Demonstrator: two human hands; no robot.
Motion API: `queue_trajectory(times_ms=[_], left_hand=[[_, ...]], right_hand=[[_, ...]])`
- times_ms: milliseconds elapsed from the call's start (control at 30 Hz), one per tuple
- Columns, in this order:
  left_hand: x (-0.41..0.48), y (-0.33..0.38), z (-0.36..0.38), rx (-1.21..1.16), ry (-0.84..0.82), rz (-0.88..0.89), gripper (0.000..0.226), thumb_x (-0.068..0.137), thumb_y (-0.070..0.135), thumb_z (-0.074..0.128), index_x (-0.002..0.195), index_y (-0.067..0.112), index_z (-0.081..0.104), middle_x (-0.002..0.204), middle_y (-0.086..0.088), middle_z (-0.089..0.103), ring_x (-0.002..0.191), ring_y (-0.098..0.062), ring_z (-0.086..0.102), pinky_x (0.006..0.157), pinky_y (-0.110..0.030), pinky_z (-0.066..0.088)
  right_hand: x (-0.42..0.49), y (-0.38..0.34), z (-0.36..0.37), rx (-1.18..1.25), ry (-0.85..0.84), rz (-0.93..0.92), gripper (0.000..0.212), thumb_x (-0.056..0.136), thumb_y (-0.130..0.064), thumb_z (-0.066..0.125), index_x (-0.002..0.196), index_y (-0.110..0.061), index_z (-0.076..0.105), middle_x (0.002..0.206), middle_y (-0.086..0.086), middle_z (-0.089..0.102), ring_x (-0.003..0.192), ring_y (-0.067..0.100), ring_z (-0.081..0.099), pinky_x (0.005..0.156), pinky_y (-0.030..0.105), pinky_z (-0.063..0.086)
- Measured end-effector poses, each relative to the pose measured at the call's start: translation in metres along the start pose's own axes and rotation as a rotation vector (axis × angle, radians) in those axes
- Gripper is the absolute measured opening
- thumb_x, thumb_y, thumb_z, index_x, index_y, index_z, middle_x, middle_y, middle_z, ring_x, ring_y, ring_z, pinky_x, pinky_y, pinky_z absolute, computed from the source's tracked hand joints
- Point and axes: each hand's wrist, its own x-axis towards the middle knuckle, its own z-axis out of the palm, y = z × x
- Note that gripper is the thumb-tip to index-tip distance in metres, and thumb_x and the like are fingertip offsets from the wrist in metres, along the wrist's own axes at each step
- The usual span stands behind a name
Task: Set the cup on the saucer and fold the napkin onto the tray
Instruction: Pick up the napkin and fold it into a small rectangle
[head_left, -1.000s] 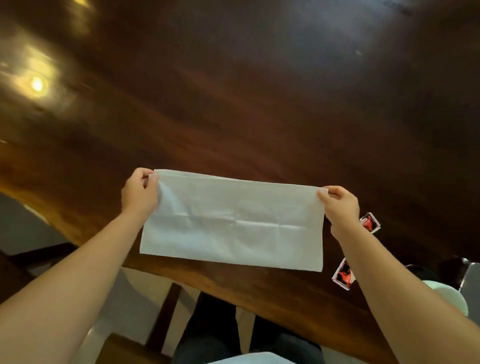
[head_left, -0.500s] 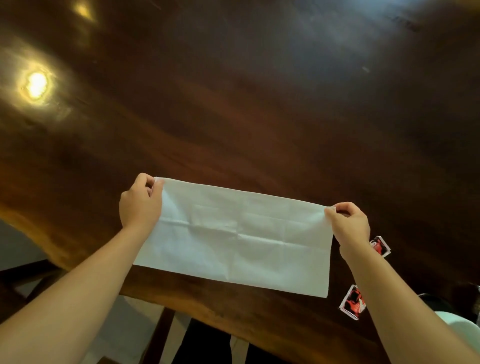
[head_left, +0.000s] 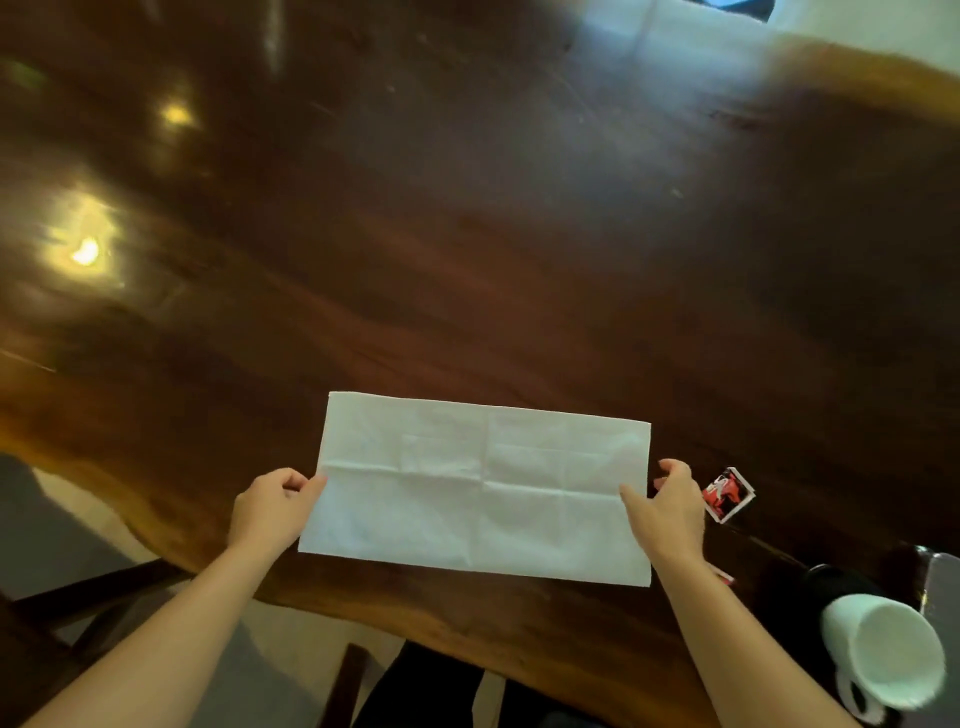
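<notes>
Left hand (head_left: 270, 512) pinches the left edge of the napkin (head_left: 478, 488) at about mid-height, thumb on top, fingers curled under. Right hand (head_left: 670, 506) grips the right edge the same way: thumb lies across the top of the paper, fingers curled behind the edge. Both forearms come in from the bottom corners.

Napkin is white, a wide rectangle, spread flat on the dark wooden table (head_left: 467, 234) near its front edge. Crease lines cross it, one long horizontal, one vertical near the middle. Far edge sits free on the wood; near edge stops just short of the table edge.

Small red-and-white card (head_left: 727, 494) lies on the table just right of the right hand, apart from the napkin. White cup (head_left: 883, 657) at the bottom right corner, tilted with its mouth toward the camera; can't tell what it rests on. Lamp glare on the table at left.
</notes>
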Motion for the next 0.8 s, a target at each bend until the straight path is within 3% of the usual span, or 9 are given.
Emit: queue_trajectory(times_ms=[200, 300, 433, 500, 567, 633, 733, 800], left_hand=[[-0.02, -0.015, 0.004, 0.044, -0.07, -0.014, 0.017, 0.09, 0.03, 0.074, 0.088, 0.018, 0.062, 0.081, -0.004, 0.068, 0.073, -0.02, 0.063, 0.064, -0.031, 0.053], [-0.026, -0.008, 0.005, 0.086, 0.043, 0.015, 0.026, 0.089, 0.021, 0.075, 0.108, 0.016, 0.059, 0.104, -0.004, 0.065, 0.087, -0.019, 0.06, 0.073, -0.033, 0.055], [-0.029, 0.031, 0.029, 0.219, 0.273, 0.502, 0.035, 0.095, 0.025, 0.063, 0.128, 0.016, 0.054, 0.13, -0.009, 0.056, 0.115, -0.023, 0.052, 0.09, -0.036, 0.052], [-0.025, 0.057, 0.053, 0.298, 0.246, 0.639, 0.053, 0.099, 0.033, 0.056, 0.146, 0.015, 0.042, 0.155, -0.013, 0.041, 0.144, -0.031, 0.037, 0.115, -0.043, 0.038], [-0.011, 0.07, 0.075, 0.41, 0.174, 0.639, 0.08, 0.1, 0.045, 0.049, 0.161, 0.016, 0.006, 0.17, -0.009, 0.005, 0.157, -0.027, 0.001, 0.126, -0.043, 0.011], [0.009, 0.06, 0.093, 0.536, 0.2, 0.632, 0.089, 0.1, 0.052, 0.039, 0.156, 0.019, -0.021, 0.167, -0.006, -0.018, 0.155, -0.024, -0.016, 0.127, -0.044, -0.002], [0.019, 0.039, 0.103, 0.518, 0.315, 0.639, 0.074, 0.1, 0.051, 0.023, 0.161, 0.019, -0.004, 0.17, -0.007, -0.004, 0.157, -0.029, -0.005, 0.126, -0.051, 0.004], [0.017, 0.035, 0.104, 0.484, 0.344, 0.597, 0.072, 0.099, 0.052, 0.024, 0.162, 0.021, 0.006, 0.17, -0.008, 0.003, 0.156, -0.034, -0.001, 0.126, -0.052, 0.003]], right_hand=[[-0.056, 0.0, 0.032, -0.292, -0.018, -0.27, 0.069, 0.089, -0.031, 0.071, 0.148, -0.016, 0.038, 0.151, 0.011, 0.041, 0.14, 0.03, 0.036, 0.112, 0.047, 0.036], [-0.072, -0.018, 0.057, -0.321, -0.053, -0.392, 0.065, 0.094, -0.033, 0.064, 0.15, -0.018, 0.034, 0.157, 0.01, 0.033, 0.147, 0.029, 0.027, 0.117, 0.048, 0.029], [-0.082, -0.062, 0.103, -0.374, -0.109, -0.651, 0.058, 0.102, -0.036, 0.047, 0.154, -0.021, 0.026, 0.166, 0.007, 0.017, 0.154, 0.03, 0.006, 0.123, 0.052, 0.011], [-0.084, -0.087, 0.133, -0.398, -0.127, -0.815, 0.054, 0.104, -0.034, 0.035, 0.156, -0.023, 0.022, 0.168, 0.004, 0.011, 0.155, 0.029, -0.003, 0.123, 0.055, 0.004], [-0.079, -0.107, 0.16, -0.411, -0.138, -0.928, 0.052, 0.105, -0.033, 0.025, 0.156, -0.027, 0.02, 0.169, 0.003, 0.009, 0.155, 0.029, -0.007, 0.123, 0.056, 0.001], [-0.065, -0.109, 0.18, -0.471, -0.144, -0.928, 0.054, 0.105, -0.043, 0.017, 0.158, -0.033, 0.013, 0.169, 0.001, 0.002, 0.154, 0.027, -0.014, 0.122, 0.057, -0.004], [-0.048, -0.069, 0.182, -0.583, -0.088, -0.848, 0.062, 0.102, -0.056, 0.012, 0.158, -0.037, -0.004, 0.168, -0.001, -0.014, 0.151, 0.026, -0.024, 0.121, 0.056, -0.011], [-0.04, -0.025, 0.162, -0.606, 0.01, -0.76, 0.067, 0.1, -0.057, 0.018, 0.159, -0.034, -0.004, 0.168, 0.001, -0.013, 0.153, 0.029, -0.019, 0.122, 0.057, -0.006]])
